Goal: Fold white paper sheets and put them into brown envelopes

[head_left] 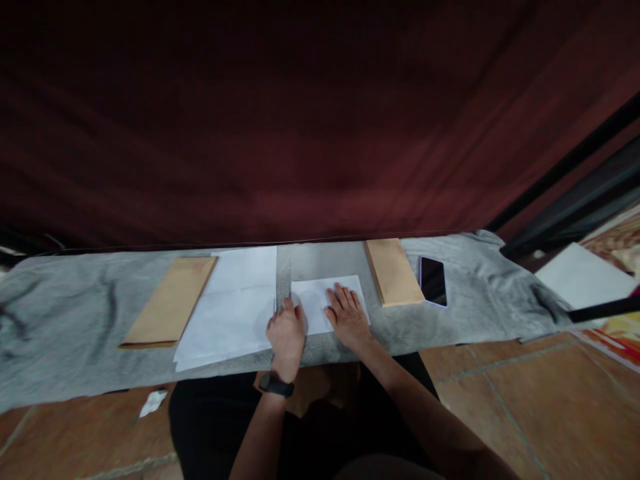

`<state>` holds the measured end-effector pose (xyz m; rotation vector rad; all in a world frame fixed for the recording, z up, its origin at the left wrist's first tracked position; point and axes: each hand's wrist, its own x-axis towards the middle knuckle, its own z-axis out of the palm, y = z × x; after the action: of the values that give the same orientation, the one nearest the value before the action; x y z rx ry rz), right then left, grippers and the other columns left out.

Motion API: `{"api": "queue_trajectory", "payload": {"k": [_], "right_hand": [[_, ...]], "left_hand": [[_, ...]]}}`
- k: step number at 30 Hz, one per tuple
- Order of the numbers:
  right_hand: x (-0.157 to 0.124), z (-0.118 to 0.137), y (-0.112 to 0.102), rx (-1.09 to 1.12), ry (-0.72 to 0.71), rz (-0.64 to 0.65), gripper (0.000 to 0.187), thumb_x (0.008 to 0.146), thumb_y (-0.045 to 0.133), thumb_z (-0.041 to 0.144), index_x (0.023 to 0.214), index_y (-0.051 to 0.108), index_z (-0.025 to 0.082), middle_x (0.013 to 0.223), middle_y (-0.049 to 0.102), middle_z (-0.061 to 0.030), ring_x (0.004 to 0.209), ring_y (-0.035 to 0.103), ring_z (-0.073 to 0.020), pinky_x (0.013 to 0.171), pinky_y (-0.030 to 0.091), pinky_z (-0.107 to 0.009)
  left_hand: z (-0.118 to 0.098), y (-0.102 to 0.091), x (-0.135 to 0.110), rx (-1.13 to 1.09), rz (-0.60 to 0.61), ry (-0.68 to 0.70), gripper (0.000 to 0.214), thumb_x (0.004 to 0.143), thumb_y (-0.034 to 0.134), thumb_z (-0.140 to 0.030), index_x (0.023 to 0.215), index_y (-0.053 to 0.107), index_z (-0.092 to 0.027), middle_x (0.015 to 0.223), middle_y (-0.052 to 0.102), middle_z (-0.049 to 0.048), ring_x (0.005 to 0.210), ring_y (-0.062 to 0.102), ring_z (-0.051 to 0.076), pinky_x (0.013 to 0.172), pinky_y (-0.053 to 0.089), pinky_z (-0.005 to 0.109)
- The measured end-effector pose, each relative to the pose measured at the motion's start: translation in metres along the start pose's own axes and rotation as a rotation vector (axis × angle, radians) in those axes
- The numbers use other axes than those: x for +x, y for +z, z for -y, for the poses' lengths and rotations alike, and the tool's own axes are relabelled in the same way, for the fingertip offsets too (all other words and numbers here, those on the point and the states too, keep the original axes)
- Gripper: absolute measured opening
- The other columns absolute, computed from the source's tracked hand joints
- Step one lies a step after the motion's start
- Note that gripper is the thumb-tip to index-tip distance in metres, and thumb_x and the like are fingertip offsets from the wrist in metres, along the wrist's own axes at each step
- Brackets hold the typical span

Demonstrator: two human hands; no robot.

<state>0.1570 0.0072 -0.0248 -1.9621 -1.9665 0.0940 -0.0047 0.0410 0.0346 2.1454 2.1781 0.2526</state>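
Nearest to us are our dark trousers [210, 427] and, on either side, the reddish floor tiles [500, 387], where a crumpled paper scrap [153, 402] lies to our left. A black wristband [275, 385] sits on our left wrist; its face is turned away, so we can read nothing on it.

Just past it, our left hand [286, 337] is closed on the near end of a metal ruler [283, 280], the fingers curled over it and pressing it down. The ruler runs straight away from us along the left edge of a small white sheet [313, 297], and its markings are too blurred to read. Our right hand [347, 319] lies open and flat on that sheet, fingers spread, clamping nothing. The sheet sits near the front edge of a grey cloth [75, 333] covering the work surface, roughly at its middle.

Left of the ruler, touching it, is a stack of large white sheets [235, 307], and beyond them a left brown envelope [170, 310] whose edge overlaps the stack. Right of the small sheet lies a right brown envelope [393, 272], with a phone [433, 280] just beside it, screen dark. We make out no print on either envelope. Far right stand black bars [575, 193] and a white board [580, 277]. Behind everything hangs a dark red curtain [300, 120].
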Motion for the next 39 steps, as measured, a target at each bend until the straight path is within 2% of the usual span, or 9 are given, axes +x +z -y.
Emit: {"api": "queue_trajectory", "payload": {"k": [3,6,7,12,20,30,32,35,39], "right_hand": [[-0.001,0.000,-0.001,-0.022,-0.011,-0.005,0.054,0.104,0.040,0.039,0.154,0.039,0.018,0.163,0.030,-0.0118,0.150,0.028,-0.0297,0.122,0.024,-0.051],[-0.002,-0.001,-0.003,-0.063,-0.052,-0.006,0.056,0.102,0.041,0.029,0.157,0.033,0.016,0.163,0.029,-0.0136,0.150,0.028,-0.0300,0.121,0.025,-0.052],[-0.002,-0.001,-0.003,-0.079,-0.065,-0.001,0.058,0.101,0.042,0.025,0.157,0.031,0.015,0.163,0.029,-0.0142,0.150,0.028,-0.0297,0.121,0.025,-0.052],[-0.002,-0.001,-0.002,-0.140,-0.052,0.013,0.057,0.100,0.038,0.018,0.156,0.032,0.012,0.163,0.031,-0.0131,0.150,0.029,-0.0269,0.121,0.025,-0.048],[-0.002,-0.012,0.003,-0.157,0.108,-0.110,0.053,0.105,0.033,0.029,0.154,0.036,0.007,0.159,0.038,-0.0160,0.147,0.035,-0.0272,0.120,0.026,-0.046],[-0.012,-0.031,-0.001,-0.152,0.242,-0.223,0.053,0.103,0.035,0.026,0.149,0.042,0.001,0.153,0.044,-0.0233,0.143,0.041,-0.0323,0.116,0.033,-0.051],[-0.005,-0.021,-0.002,-0.104,0.205,-0.201,0.054,0.103,0.034,0.029,0.149,0.043,0.001,0.155,0.042,-0.0225,0.145,0.038,-0.0315,0.118,0.032,-0.050],[0.013,0.003,0.001,0.008,0.041,-0.097,0.055,0.105,0.027,0.032,0.150,0.042,0.003,0.157,0.040,-0.0179,0.149,0.033,-0.0250,0.120,0.031,-0.044],[0.035,0.026,0.007,0.080,-0.092,0.024,0.053,0.106,0.024,0.032,0.149,0.045,0.009,0.156,0.044,-0.0133,0.148,0.035,-0.0202,0.123,0.027,-0.041]], "left_hand": [[-0.014,0.005,-0.006,-0.056,-0.143,0.165,0.040,0.102,0.033,-0.026,0.127,0.058,-0.008,0.121,0.065,0.0223,0.119,0.060,0.034,0.099,0.046,0.048],[-0.036,0.022,-0.009,-0.232,-0.103,0.483,0.048,0.103,0.031,-0.029,0.144,0.046,-0.009,0.147,0.052,0.0190,0.141,0.044,0.029,0.114,0.037,0.047],[-0.043,0.029,-0.009,-0.268,-0.081,0.532,0.050,0.103,0.031,-0.033,0.146,0.044,-0.010,0.149,0.051,0.0174,0.142,0.043,0.028,0.116,0.036,0.048],[-0.048,0.053,0.000,-0.242,-0.028,0.511,0.057,0.104,0.024,-0.040,0.149,0.043,-0.011,0.154,0.047,0.0135,0.147,0.036,0.025,0.122,0.029,0.047],[-0.023,0.057,0.009,-0.081,-0.095,0.384,0.058,0.103,0.026,-0.032,0.153,0.035,-0.005,0.159,0.036,0.0167,0.151,0.028,0.025,0.124,0.023,0.046],[-0.023,0.056,0.008,-0.092,-0.130,0.348,0.058,0.102,0.029,-0.029,0.152,0.035,0.000,0.159,0.034,0.0213,0.150,0.029,0.027,0.124,0.023,0.047],[-0.023,0.055,0.008,-0.094,-0.124,0.347,0.058,0.101,0.030,-0.029,0.153,0.034,-0.002,0.159,0.034,0.0199,0.151,0.028,0.027,0.124,0.023,0.047],[-0.020,0.054,0.007,-0.076,-0.097,0.358,0.058,0.100,0.031,-0.026,0.155,0.031,-0.005,0.161,0.032,0.0181,0.152,0.024,0.027,0.124,0.022,0.049],[-0.018,0.051,0.006,-0.033,-0.052,0.394,0.059,0.097,0.030,-0.016,0.155,0.032,-0.006,0.162,0.030,0.0169,0.153,0.020,0.026,0.124,0.021,0.047]]}}
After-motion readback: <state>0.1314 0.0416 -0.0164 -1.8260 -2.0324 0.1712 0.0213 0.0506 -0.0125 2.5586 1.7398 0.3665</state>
